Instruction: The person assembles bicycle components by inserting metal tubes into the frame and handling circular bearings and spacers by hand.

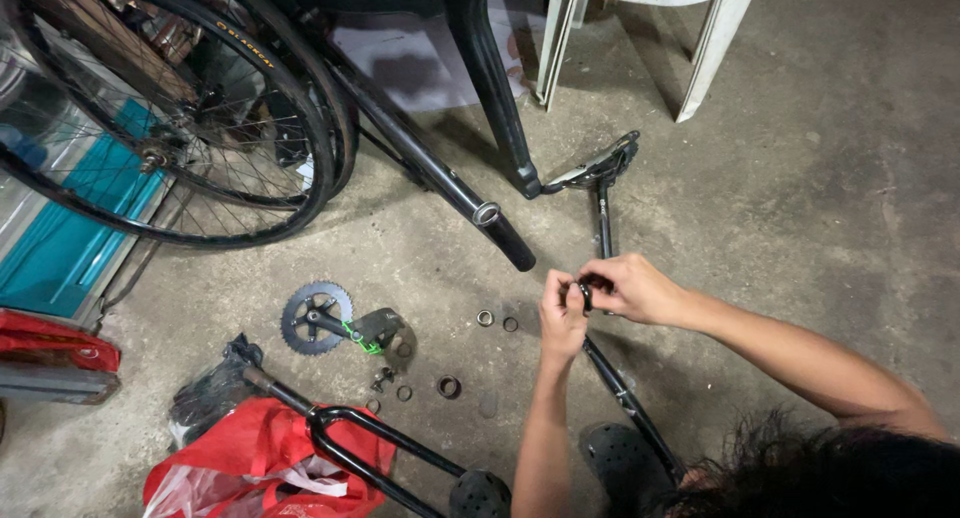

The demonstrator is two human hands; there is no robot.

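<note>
- We see a black bicycle frame [470,183] lying across the grey concrete floor [800,208], its upper part cut off by the top edge of the view.
- Two spoked bicycle wheels with black tyres [200,128] lean at the upper left, partly out of view.
- A long black metal post with a saddle clamp at its far end [603,213] runs from the frame down toward our feet; its middle is hidden behind our hands.
- Our right hand [635,288] curls closed around the post, thumb and fingers pinching a small dark ring-shaped part [584,294] that sits on it.
- Our left hand [562,318] meets it from below, fingertips closed on the same ring; we cannot make out exactly what the ring is, since the fingers cover most of it.
- A black toothed chainring with crank arm [318,320] lies on the floor to the left, well apart from the hands.
- Small metal rings and bearing cups [485,318] are scattered near it, between the chainring and our left hand.
</note>
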